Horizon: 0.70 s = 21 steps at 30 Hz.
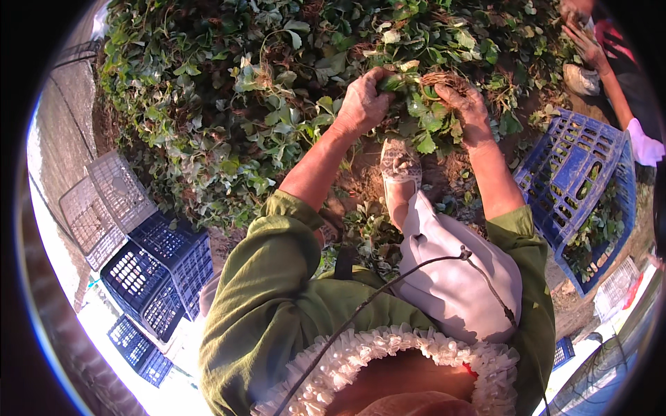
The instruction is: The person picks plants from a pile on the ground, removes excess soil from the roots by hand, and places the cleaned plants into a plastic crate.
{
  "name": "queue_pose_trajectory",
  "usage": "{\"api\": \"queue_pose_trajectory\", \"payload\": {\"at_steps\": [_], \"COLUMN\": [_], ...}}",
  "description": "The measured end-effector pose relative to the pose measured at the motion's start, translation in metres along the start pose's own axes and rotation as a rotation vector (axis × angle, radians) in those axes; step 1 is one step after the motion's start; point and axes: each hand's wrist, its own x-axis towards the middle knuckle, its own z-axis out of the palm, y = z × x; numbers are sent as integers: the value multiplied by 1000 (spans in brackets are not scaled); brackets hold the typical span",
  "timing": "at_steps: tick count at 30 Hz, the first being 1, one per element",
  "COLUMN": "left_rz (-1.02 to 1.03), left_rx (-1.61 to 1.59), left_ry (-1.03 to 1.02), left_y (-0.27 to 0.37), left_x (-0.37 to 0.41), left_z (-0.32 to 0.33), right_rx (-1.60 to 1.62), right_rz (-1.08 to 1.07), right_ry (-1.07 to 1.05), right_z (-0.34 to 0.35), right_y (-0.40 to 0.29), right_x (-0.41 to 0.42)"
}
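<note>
Over the edge of a big heap of leafy, strawberry-like plants point(218, 104), my left hand point(367, 99) closes its fingers on the green stems of a small plant. Close by on its right, my right hand point(465, 106) grips the brown stringy roots point(445, 80) of a plant bundle. Toothed green leaves point(429, 122) hang down between the two hands. The fingertips of both hands are partly hidden among leaves and roots.
A blue plastic crate point(572, 166) with plants inside tilts at the right. Near it are a co-worker's hand point(585, 44) and arm. Dark blue crates point(156, 270) and a pale crate point(109, 197) stand at the left. My patterned shoe point(400, 161) rests on soil below my hands.
</note>
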Motion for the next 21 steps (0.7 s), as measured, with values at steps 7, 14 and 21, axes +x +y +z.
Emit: {"api": "queue_pose_trajectory", "payload": {"at_steps": [7, 14, 21], "left_rz": [463, 57, -78], "left_rx": [118, -311, -165], "left_ry": [147, -87, 111], "left_y": [35, 17, 10], "left_x": [-11, -6, -9], "left_z": [-8, 5, -1], "right_rx": [-153, -340, -685], "right_rz": [-45, -124, -63], "right_ry": [26, -52, 119], "right_z": [-3, -24, -6], "right_y": [1, 21, 2], "right_x": [-9, -5, -24]}}
